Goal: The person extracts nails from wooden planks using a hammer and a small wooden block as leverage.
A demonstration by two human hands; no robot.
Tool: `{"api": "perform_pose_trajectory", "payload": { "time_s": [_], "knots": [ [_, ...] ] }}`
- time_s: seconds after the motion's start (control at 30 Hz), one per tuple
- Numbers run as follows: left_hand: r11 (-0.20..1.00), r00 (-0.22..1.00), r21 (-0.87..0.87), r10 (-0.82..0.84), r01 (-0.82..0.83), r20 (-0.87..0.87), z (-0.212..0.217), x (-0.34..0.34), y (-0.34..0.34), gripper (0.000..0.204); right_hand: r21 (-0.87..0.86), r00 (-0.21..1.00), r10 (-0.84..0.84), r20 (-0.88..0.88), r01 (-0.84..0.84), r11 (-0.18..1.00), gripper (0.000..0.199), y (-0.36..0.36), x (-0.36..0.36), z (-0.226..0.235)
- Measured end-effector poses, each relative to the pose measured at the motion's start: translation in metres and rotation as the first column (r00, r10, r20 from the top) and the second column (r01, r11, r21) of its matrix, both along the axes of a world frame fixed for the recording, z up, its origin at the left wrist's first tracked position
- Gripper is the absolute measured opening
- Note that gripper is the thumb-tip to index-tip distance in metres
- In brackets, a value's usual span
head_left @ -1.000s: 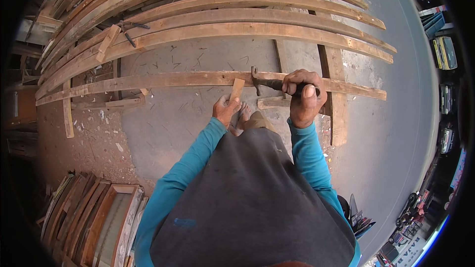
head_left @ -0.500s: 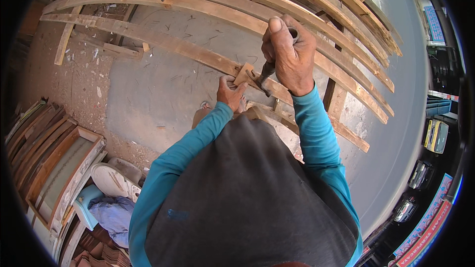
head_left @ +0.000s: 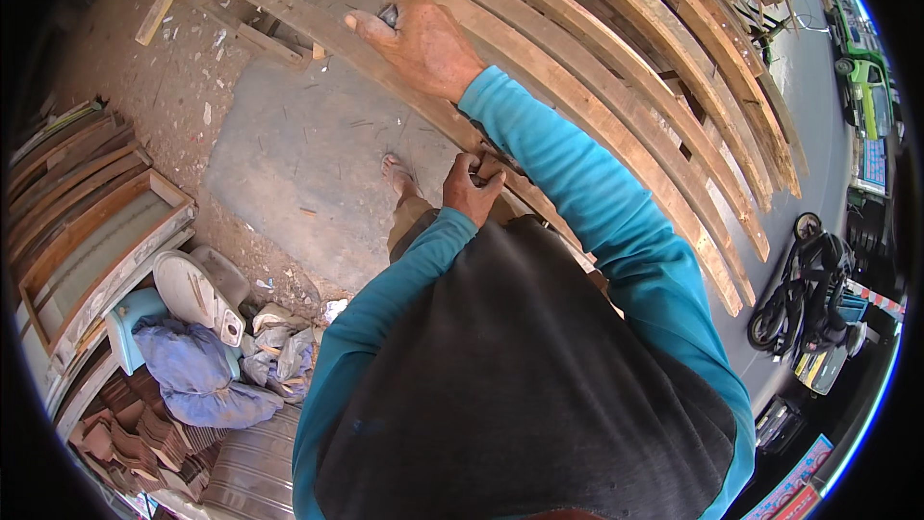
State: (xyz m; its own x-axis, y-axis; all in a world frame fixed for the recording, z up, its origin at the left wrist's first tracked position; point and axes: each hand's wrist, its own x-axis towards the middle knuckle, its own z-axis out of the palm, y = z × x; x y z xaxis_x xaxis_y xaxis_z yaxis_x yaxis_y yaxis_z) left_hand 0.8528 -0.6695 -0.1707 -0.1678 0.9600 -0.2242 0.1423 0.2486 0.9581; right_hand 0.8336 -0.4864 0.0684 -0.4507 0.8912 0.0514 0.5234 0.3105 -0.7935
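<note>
My right hand (head_left: 423, 48) is closed round the handle of a hammer, up over the long plank; only the round, dark end of the hammer (head_left: 388, 14) shows past my thumb. The rest of the tool is hidden behind my hand and forearm. Lower down, near my body, my left hand (head_left: 470, 190) is curled against a small wooden block (head_left: 492, 166) at the edge of the long, narrow plank (head_left: 327, 31). My fingers cover much of the block. The plank runs from the upper left down under my right forearm.
Several long timbers (head_left: 616, 116) lie side by side at the right. A grey sheet (head_left: 289, 135) with scattered nails covers the ground. Wooden frames (head_left: 106, 260), a blue cloth bundle (head_left: 202, 376) and roof tiles (head_left: 144, 438) stand at the left. A motorcycle (head_left: 808, 279) is on the road.
My right hand has swung left and away from the block, taking the hammer with it. My left hand stays at the block. The view has turned, and a motorcycle has appeared on the road.
</note>
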Motion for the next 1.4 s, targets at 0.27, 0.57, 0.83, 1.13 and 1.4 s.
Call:
{"api": "perform_pose_trajectory", "payload": {
  "time_s": [0.27, 0.57, 0.83, 1.13, 1.4],
  "knots": [
    [0.988, 0.979, 0.151, 0.002, 0.029, -0.205, 0.057, 0.017, 0.026, 0.059, -0.113, 0.997, 0.026, -0.077, -0.034, 0.993, 0.054, 0.049, -0.019, 0.008],
    [0.932, 0.916, -0.016, 0.353, -0.363, -0.192, 0.001, -0.002, 0.039, 0.065, -0.216, 0.953, -0.077, -0.294, 0.012, 0.976, 0.057, 0.017, 0.097, 0.089],
    [0.729, 0.742, -0.14, 0.666, -0.67, -0.081, -0.009, -0.013, 0.18, 0.096, -0.141, 0.926, 0.132, -0.355, -0.192, 0.971, 0.046, 0.02, 0.121, 0.076],
    [0.738, 0.769, -0.222, 0.627, -0.638, -0.124, 0.001, 0.021, 0.179, 0.096, -0.224, 0.939, 0.115, -0.324, -0.194, 0.955, 0.041, 0.02, 0.175, 0.102],
    [0.737, 0.777, -0.261, 0.619, -0.624, -0.112, -0.007, 0.011, 0.165, 0.097, -0.179, 0.936, 0.143, -0.322, -0.208, 0.962, 0.026, -0.008, 0.175, 0.102]
  ]
}}
